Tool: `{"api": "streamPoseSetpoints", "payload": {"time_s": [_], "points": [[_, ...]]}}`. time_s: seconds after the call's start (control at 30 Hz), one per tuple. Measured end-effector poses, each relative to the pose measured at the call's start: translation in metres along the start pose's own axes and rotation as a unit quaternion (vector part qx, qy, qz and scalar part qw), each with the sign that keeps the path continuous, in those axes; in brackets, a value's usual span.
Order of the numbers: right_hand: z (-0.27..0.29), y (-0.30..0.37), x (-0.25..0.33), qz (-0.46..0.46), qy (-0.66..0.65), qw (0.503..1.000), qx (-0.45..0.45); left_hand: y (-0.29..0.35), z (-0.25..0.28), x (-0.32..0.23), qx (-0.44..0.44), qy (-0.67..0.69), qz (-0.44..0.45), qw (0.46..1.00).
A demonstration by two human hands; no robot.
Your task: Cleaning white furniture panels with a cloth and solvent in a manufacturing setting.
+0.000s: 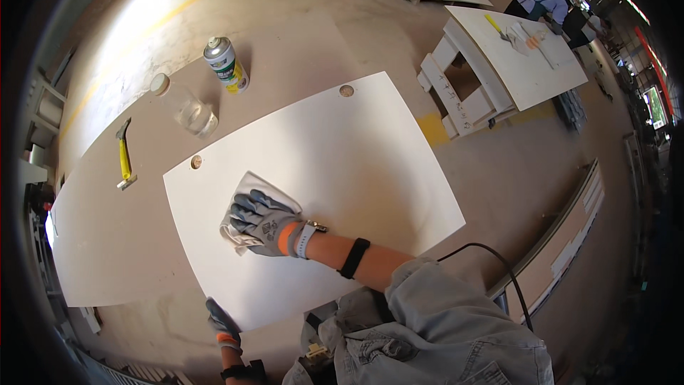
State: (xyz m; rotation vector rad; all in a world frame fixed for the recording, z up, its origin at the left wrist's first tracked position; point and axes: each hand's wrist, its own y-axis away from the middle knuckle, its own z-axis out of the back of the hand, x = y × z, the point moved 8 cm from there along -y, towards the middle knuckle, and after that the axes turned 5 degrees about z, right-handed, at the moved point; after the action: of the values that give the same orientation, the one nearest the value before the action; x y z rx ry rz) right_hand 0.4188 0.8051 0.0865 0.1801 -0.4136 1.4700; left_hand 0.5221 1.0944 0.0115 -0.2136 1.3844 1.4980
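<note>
Head: bottle, can beyond panel

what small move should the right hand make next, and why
Probably slide the right hand and its cloth rightward across the white panel: the cloth lies under the gloved hand toward the panel's left side, and most of the panel's surface stretches to its right.

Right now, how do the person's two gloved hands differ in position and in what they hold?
The right hand lies on a pale cloth over the white panel; the left hand is at the panel's near edge, with no cloth visible. The right wrist bears a light-coloured strap; the left shows none. Both hands wear gloves with orange cuffs.
</note>
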Motion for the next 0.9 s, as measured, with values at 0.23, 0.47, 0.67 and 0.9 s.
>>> {"api": "streamPoseSetpoints", "payload": {"time_s": [0.23,0.47,0.67,0.9], "points": [[0.115,0.122,-0.248,-0.414,0.217,0.882,-0.064,-0.006,0.005,0.006,-0.031,-0.009,0.004,0.999],[0.129,0.277,-0.223,-0.574,0.096,0.788,-0.203,-0.005,0.014,-0.015,-0.065,-0.012,-0.031,0.997],[0.068,0.421,-0.171,-0.624,-0.365,0.574,-0.385,-0.025,0.018,-0.005,-0.121,-0.152,-0.040,0.980],[0.017,0.468,-0.123,-0.568,-0.517,0.480,-0.424,-0.017,0.014,-0.027,-0.086,-0.154,-0.052,0.983]]}}
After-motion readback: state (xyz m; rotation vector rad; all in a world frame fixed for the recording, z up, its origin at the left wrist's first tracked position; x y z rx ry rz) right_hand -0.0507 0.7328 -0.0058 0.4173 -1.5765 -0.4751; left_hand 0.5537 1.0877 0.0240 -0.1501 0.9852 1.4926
